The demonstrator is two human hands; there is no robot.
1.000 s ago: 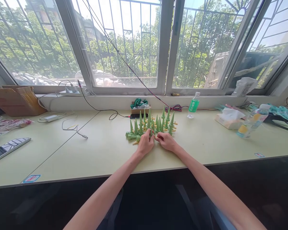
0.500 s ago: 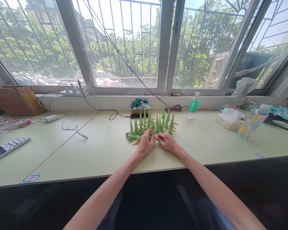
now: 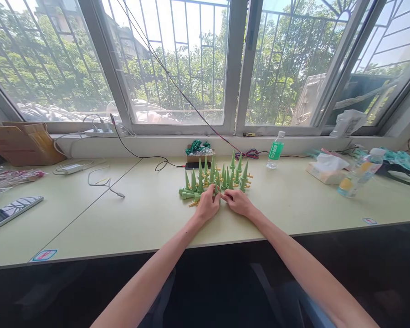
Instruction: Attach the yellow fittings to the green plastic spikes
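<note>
Reaching forward across the pale counter [image 3: 157,207], two bare forearms [image 3: 172,248] converged on a cluster of green spiked pieces [image 3: 212,171], which stood near the middle, most with their tips pointing up. The left hand [image 3: 207,205] was narrowed, its thumb and forefinger drawn in around a small green cone [image 3: 216,188] at the near side of the cluster. Just beside it, the right hand [image 3: 238,202] had its fingers curled inward, the tips almost meeting the left thumb; whether they gripped anything, I could not tell. Thin yellow pegs [image 3: 248,176] stuck out sideways at the cluster's right edge, and several green pieces lay flat at its left. Directly behind the spikes lay a dark phone [image 3: 192,166], in front of a small box [image 3: 195,159] with green wrappers [image 3: 198,147] heaped on top. Farther right stood a green-labelled bottle [image 3: 275,151], then a tissue box [image 3: 323,175] and a yellow-labelled bottle [image 3: 360,174].
</note>
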